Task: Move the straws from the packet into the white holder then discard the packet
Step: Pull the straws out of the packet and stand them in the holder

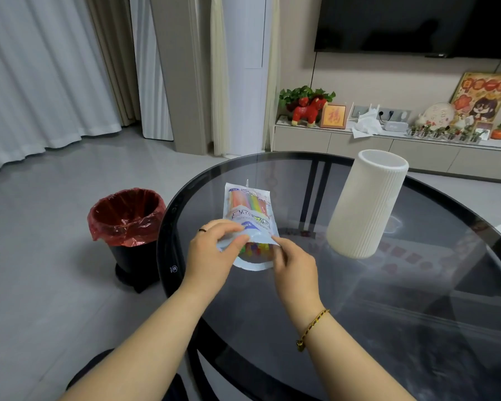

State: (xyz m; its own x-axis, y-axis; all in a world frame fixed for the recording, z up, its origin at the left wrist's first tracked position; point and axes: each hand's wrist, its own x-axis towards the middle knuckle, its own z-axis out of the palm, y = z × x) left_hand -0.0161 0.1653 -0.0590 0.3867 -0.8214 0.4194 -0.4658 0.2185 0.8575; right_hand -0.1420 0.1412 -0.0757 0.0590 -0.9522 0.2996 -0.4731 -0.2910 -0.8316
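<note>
White ribbed holder [365, 204], rainbow-coloured straws [248, 202], red-lined black bin [128, 224].

You have two hands in view, the left hand [211, 253] and the right hand [295, 270], both pinching one packet [248, 209] near the left edge of the surface [417, 285]. Its straws [246, 202] are too bunched to count. One white holder [365, 204] stands toward the far edge. One bin [128, 221] sits on the floor.

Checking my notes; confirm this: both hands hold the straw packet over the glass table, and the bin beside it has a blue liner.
Wrong liner: the head view shows it red, not blue. The left hand and right hand do hold the straw packet over the glass table.
</note>
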